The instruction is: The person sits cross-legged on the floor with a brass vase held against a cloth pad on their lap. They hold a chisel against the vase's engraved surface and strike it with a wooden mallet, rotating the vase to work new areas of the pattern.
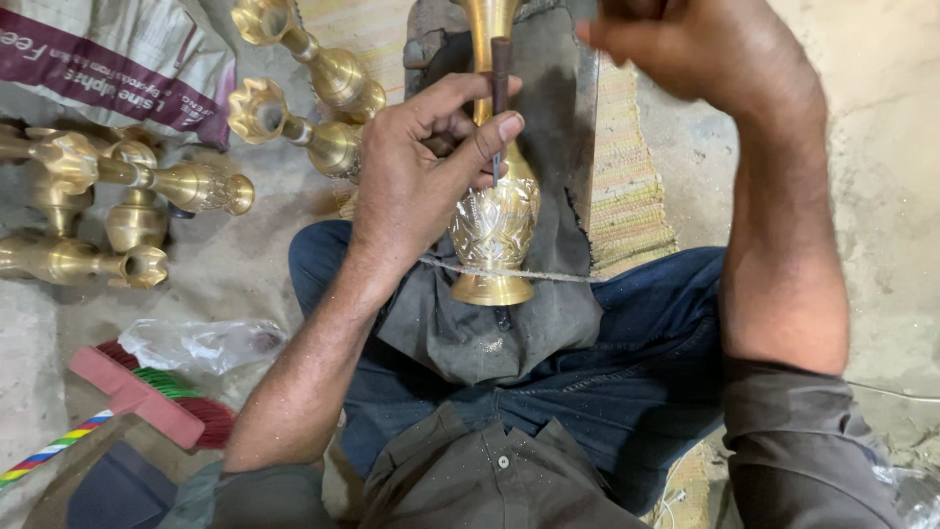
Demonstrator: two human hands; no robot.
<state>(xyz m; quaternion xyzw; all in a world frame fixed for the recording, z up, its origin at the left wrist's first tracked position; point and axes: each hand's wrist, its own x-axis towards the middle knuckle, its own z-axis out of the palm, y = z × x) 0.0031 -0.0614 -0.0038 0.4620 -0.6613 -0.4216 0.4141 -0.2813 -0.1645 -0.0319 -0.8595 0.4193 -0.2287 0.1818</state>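
The engraved brass vase (494, 220) lies on a dark cloth (548, 147) across the lap, under a cord. The left hand (421, 167) pinches a slim dark chisel (500, 73) against it; the right hand (700, 44) is raised, blurred, grip unclear. The vase looks rigid, heavy and slick, best gripped at the narrow neck.

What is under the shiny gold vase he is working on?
A dark grey cloth lies under the brass vase, over the person's lap. Whatever is beneath that cloth is covered.

A woven plastic sack (108, 64) lies crumpled in the upper left of the frame, whitish-grey with a broad maroon band carrying white lettering. Lower left, a crumpled clear plastic bag (201, 343) rests on the floor just above a brush.
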